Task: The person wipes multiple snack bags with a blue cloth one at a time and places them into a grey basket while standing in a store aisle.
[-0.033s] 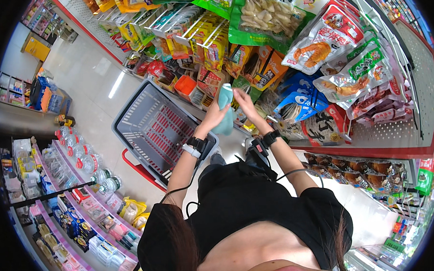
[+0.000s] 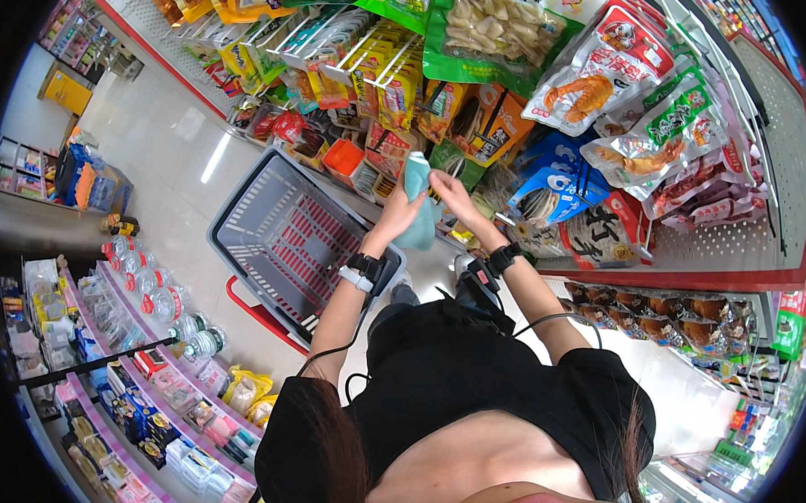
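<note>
A soft teal thing (image 2: 417, 178), cloth-like and with a white tip at its upper end, is upright in front of me; its exact kind I cannot make out. Wrapped round its left side are the fingers of my left hand (image 2: 396, 215). My right hand (image 2: 455, 198) is at its right edge, fingers bent and pinched against it. Black bands sit on both wrists, with a white one on the left. Just left of my hands is a grey shopping basket (image 2: 231, 225) with slotted walls and a red handle (image 2: 260, 316).
Ahead and to the right, a display rack carries hanging snack packets (image 2: 584, 68) and boxes. Packaged brown foods (image 2: 662, 317) line a lower shelf at right. At left are shelves of small goods (image 2: 150, 424) and several red-capped bottles (image 2: 161, 304). Tiled floor (image 2: 180, 185) runs between.
My right hand has shifted slightly left and its fingers have closed in on the teal thing's edge. The left hand and basket look the same.
</note>
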{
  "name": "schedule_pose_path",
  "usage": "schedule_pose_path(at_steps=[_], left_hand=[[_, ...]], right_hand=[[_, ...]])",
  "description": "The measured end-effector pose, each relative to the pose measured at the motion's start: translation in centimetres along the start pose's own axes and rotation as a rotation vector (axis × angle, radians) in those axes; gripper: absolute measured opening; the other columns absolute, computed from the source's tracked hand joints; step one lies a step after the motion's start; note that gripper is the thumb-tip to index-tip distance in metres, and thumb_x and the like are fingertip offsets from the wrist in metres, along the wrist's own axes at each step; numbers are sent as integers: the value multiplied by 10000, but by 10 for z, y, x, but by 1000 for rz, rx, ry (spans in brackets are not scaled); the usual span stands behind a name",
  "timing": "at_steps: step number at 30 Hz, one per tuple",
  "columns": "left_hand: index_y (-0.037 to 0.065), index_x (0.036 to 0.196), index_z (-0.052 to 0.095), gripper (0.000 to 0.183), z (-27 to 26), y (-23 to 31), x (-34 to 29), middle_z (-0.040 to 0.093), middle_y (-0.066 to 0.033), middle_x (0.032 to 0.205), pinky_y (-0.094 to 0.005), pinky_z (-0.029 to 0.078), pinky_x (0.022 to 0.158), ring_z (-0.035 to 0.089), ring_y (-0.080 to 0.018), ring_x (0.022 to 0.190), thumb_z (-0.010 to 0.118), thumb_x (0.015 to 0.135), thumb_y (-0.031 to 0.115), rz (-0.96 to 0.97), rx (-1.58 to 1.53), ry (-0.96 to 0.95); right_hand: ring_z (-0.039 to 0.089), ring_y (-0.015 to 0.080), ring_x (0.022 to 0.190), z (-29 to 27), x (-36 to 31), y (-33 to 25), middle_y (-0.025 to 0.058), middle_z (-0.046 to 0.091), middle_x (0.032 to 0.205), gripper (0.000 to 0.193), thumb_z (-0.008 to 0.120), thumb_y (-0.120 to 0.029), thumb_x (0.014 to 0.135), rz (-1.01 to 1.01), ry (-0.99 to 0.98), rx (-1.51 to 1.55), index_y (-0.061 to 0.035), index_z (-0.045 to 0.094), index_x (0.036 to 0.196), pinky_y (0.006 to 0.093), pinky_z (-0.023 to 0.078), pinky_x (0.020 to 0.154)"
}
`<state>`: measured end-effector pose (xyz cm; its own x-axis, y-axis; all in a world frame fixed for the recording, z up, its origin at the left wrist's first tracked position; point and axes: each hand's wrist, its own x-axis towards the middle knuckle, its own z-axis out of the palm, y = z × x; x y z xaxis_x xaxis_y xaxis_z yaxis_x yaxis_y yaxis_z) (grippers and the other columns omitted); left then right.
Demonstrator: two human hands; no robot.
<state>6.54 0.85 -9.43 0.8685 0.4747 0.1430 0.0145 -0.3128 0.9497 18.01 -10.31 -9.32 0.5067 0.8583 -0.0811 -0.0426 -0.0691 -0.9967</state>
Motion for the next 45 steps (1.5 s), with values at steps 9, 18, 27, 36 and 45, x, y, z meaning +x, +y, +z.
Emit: schedule_pose_path(at_steps=[9,18,27,36,45], left_hand=[[68,1398,-29,895,41,56,5,217,-295,1373,-431,335,993,323,-411,1239,613,773,68,131,98,-371],[104,1241,457,402,43,67,6,491,-196,1144,-376,389,928,461,-346,1113,516,843,85,253,146,-303],[28,816,602,112,-3,43,-11,564,-97,930,-330,419,826,518,-275,936,492,811,8,81,79,-284],[28,987,555,157,-21,35,-16,563,-116,994,-344,411,866,521,-268,999,527,846,90,-42,63,-239],[43,1375,143,765,-9,35,3,326,-221,1330,-395,379,950,408,-321,1190,638,813,199,-42,-6,-155]], right_hand=[[541,210,938,-7,-28,-26,159,548,1053,530,518,-393,882,83,555,145,18,416,1201,319,438,791],[413,266,1138,-59,0,-29,166,429,1258,571,645,-175,805,-189,1126,19,33,370,1261,337,304,951],[479,311,1097,-84,14,-25,195,509,1187,510,600,-273,833,-14,1014,-53,38,456,1211,369,380,874],[519,255,779,-42,-29,-43,152,575,848,267,555,-224,859,-188,986,-193,8,525,987,369,401,719],[462,117,727,-37,-60,-43,51,537,758,234,572,-232,862,-189,845,-91,-4,533,898,277,393,678]])
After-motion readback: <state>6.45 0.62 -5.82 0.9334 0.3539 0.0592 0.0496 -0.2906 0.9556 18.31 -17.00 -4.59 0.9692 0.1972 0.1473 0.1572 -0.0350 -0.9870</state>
